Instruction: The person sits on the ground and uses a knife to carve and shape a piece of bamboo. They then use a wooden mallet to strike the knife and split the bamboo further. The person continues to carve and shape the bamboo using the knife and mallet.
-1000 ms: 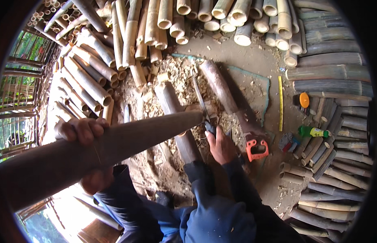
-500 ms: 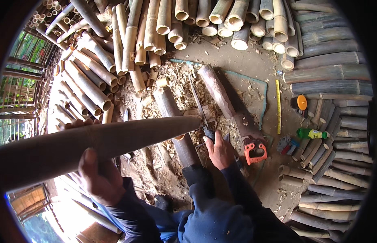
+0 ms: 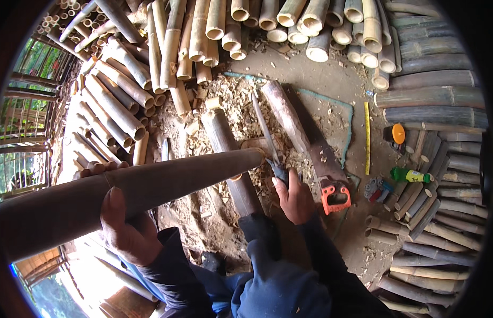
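Observation:
My left hand (image 3: 127, 230) is wrapped round a thick brown bamboo pole (image 3: 167, 177), fingers over its far side and thumb on the near side. The pole runs from the left edge to the middle, its cut end above a dark round log (image 3: 221, 130). In my right hand (image 3: 298, 200) is the dark handle of a long knife (image 3: 265, 127), its narrow blade pointing away from me. The blade stands just past the pole's end; whether they touch I cannot tell.
A handsaw with an orange handle (image 3: 335, 197) lies right of my right hand, beside a mottled pole (image 3: 286, 111). Pale wood chips (image 3: 233, 98) cover the ground. Bamboo stacks (image 3: 437, 95) stand around. A yellow measuring strip (image 3: 367, 138) and green bottle (image 3: 411, 175) lie at right.
My right hand and the knife have shifted slightly to the right, and the blade has turned a little. My left hand still grips the pole, which has barely moved.

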`<state>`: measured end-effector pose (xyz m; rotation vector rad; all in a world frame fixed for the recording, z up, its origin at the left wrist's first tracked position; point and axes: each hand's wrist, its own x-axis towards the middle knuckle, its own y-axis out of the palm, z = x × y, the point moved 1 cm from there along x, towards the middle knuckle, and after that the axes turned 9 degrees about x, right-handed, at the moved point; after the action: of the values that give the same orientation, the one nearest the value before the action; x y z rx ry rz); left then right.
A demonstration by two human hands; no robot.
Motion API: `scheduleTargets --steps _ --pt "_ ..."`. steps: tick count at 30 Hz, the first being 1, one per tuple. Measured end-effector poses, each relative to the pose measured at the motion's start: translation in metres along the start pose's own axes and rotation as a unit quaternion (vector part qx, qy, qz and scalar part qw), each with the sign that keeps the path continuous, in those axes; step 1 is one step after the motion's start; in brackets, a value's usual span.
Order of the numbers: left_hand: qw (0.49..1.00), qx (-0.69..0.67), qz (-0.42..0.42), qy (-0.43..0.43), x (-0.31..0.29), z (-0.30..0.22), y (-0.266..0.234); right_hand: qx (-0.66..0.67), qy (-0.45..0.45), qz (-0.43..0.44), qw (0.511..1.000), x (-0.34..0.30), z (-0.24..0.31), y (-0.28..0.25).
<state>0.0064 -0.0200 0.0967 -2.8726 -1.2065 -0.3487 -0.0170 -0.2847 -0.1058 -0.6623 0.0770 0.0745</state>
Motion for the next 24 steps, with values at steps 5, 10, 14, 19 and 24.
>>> scheduleTargets --steps 5,10,14,19,24 --pt "0.997 -0.057 0.055 0.019 0.001 0.009 -0.001 0.054 -0.014 -0.018 0.998 0.002 0.020 -0.010" --pt "0.999 -0.021 0.024 0.024 0.000 0.004 0.001 -0.067 0.071 0.070 0.993 0.009 -0.037 0.024" --pt "0.997 0.063 0.010 0.048 -0.005 0.013 -0.024 0.023 -0.001 -0.029 0.999 0.001 0.030 -0.001" --pt "0.930 0.277 0.058 0.233 -0.016 0.018 -0.022 -0.053 0.074 -0.007 0.996 -0.004 -0.020 0.041" --pt "0.898 0.364 0.016 0.245 -0.026 0.020 -0.033 -0.003 0.017 -0.032 0.999 -0.004 -0.006 0.030"
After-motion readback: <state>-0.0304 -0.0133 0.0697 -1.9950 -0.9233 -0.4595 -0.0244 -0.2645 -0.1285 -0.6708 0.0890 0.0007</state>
